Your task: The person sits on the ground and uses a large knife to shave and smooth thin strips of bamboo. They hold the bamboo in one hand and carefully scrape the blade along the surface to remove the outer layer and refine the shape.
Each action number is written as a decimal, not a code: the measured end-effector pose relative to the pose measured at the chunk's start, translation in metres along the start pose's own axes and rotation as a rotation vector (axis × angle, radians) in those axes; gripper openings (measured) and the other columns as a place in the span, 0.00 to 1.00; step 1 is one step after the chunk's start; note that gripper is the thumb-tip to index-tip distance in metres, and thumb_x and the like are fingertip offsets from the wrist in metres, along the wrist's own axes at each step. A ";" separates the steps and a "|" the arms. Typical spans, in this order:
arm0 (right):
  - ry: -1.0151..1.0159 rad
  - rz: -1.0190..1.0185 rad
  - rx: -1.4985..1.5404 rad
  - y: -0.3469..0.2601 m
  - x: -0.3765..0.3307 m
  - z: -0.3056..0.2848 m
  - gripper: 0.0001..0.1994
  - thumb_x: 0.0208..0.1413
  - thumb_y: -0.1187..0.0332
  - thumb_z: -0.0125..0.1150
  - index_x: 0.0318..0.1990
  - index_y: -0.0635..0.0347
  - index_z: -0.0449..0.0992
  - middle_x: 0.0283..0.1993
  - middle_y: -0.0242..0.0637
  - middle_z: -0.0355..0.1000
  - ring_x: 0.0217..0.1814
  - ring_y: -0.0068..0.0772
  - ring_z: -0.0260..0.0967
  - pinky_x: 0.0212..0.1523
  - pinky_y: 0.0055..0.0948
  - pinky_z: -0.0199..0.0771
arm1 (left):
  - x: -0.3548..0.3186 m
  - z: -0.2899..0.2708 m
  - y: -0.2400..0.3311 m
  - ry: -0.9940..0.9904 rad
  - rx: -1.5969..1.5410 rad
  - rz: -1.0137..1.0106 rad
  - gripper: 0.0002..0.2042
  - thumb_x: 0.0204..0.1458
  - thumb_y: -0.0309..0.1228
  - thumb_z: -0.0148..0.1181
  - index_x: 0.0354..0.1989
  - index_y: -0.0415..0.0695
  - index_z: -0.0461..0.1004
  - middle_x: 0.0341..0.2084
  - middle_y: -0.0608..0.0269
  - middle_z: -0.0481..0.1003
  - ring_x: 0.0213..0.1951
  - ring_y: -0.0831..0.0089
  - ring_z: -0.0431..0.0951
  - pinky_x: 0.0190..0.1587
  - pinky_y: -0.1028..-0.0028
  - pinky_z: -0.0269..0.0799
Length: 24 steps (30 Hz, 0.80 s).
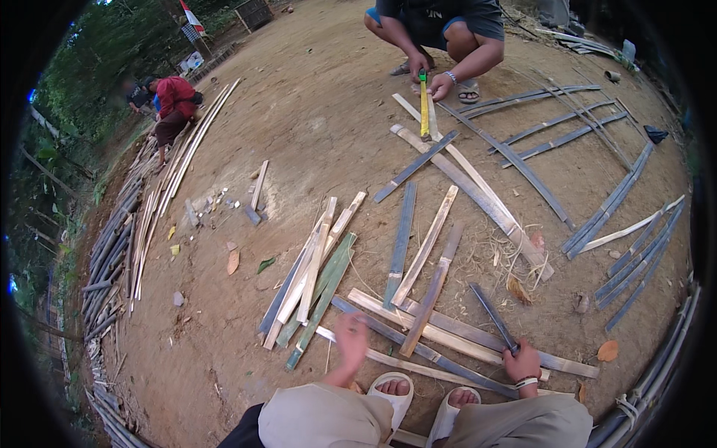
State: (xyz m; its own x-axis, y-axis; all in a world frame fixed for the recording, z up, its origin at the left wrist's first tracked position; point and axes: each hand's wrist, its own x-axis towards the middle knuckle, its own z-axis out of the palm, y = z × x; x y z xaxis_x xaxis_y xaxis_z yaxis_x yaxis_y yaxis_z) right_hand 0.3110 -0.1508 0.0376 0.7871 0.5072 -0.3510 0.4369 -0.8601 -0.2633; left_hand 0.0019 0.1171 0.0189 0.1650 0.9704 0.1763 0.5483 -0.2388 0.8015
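My right hand (522,361), wearing a wristband, grips a long dark-bladed knife (489,312), which points up and to the left over the ground. My left hand (351,343) hovers beside a bundle of split bamboo strips (317,276), some pale, some green; its fingers are smeared by motion. In front of my sandalled feet more bamboo strips (441,340) lie crossed over each other. Opposite me a squatting person (441,45) holds a tape measure (423,77), its yellow blade drawn out along a pale strip.
Dark bamboo strips (549,187) are spread on the dirt at the right. Bamboo poles (650,381) lie at the right edge, and a long pile of poles (112,254) runs along the left. Another person in red (175,97) bends by that pile. Dry leaves (608,351) dot the ground.
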 end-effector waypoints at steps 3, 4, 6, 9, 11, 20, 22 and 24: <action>0.010 -0.016 0.016 0.001 0.000 0.000 0.19 0.49 0.53 0.66 0.41 0.57 0.75 0.31 0.48 0.77 0.37 0.57 0.76 0.39 0.52 0.75 | 0.046 -0.054 -0.039 0.261 0.333 0.033 0.11 0.51 0.27 0.62 0.42 0.41 0.76 0.39 0.52 0.73 0.45 0.52 0.72 0.52 0.57 0.65; 0.016 -0.020 0.003 0.002 0.000 0.002 0.19 0.49 0.53 0.66 0.41 0.58 0.75 0.31 0.48 0.77 0.37 0.57 0.76 0.39 0.52 0.75 | 0.055 -0.072 -0.047 0.304 0.474 0.036 0.12 0.52 0.29 0.63 0.44 0.41 0.75 0.41 0.50 0.72 0.46 0.50 0.71 0.53 0.55 0.64; 0.033 -0.027 -0.024 0.006 0.003 0.005 0.19 0.49 0.53 0.66 0.41 0.58 0.75 0.31 0.49 0.77 0.37 0.57 0.76 0.39 0.52 0.75 | 0.069 -0.092 -0.075 0.166 0.604 -0.005 0.15 0.52 0.34 0.64 0.44 0.40 0.75 0.42 0.49 0.71 0.47 0.50 0.71 0.52 0.54 0.65; 0.019 -0.028 0.005 0.002 0.002 0.002 0.19 0.49 0.53 0.66 0.41 0.58 0.75 0.32 0.50 0.77 0.37 0.58 0.76 0.39 0.52 0.75 | 0.077 -0.097 -0.085 -0.026 0.700 -0.063 0.19 0.51 0.39 0.66 0.45 0.39 0.75 0.44 0.48 0.71 0.48 0.50 0.71 0.51 0.54 0.67; 0.017 -0.024 -0.006 0.000 0.001 0.000 0.19 0.48 0.53 0.67 0.37 0.59 0.74 0.29 0.50 0.76 0.35 0.58 0.75 0.37 0.53 0.74 | 0.080 -0.093 -0.084 -0.091 0.746 -0.046 0.21 0.50 0.41 0.67 0.45 0.38 0.75 0.43 0.48 0.71 0.47 0.50 0.72 0.50 0.54 0.68; 0.027 -0.047 0.003 0.003 0.002 0.004 0.19 0.48 0.53 0.66 0.38 0.59 0.74 0.30 0.51 0.76 0.37 0.57 0.76 0.39 0.52 0.74 | 0.093 -0.094 -0.102 -0.065 0.470 -0.002 0.11 0.53 0.34 0.61 0.33 0.35 0.77 0.29 0.45 0.77 0.35 0.47 0.79 0.38 0.56 0.73; 0.005 -0.028 -0.008 0.001 0.002 0.000 0.19 0.48 0.53 0.67 0.39 0.59 0.75 0.32 0.50 0.77 0.37 0.57 0.76 0.40 0.52 0.75 | 0.095 -0.102 -0.109 -0.094 0.222 -0.218 0.12 0.58 0.33 0.53 0.32 0.36 0.77 0.19 0.53 0.74 0.24 0.60 0.75 0.30 0.63 0.68; -0.004 -0.022 0.000 -0.001 0.001 0.000 0.19 0.48 0.53 0.67 0.38 0.59 0.75 0.31 0.50 0.77 0.37 0.57 0.76 0.39 0.52 0.75 | 0.096 -0.113 -0.114 -0.141 0.012 -0.357 0.13 0.61 0.36 0.51 0.36 0.39 0.77 0.15 0.66 0.69 0.20 0.76 0.69 0.26 0.73 0.64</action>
State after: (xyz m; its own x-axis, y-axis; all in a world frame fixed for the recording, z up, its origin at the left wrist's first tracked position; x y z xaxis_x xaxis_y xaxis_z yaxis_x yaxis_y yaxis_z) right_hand 0.3109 -0.1492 0.0377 0.7754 0.5261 -0.3491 0.4539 -0.8488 -0.2711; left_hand -0.1376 0.2416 0.0089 0.0727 0.9785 -0.1932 0.6008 0.1117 0.7916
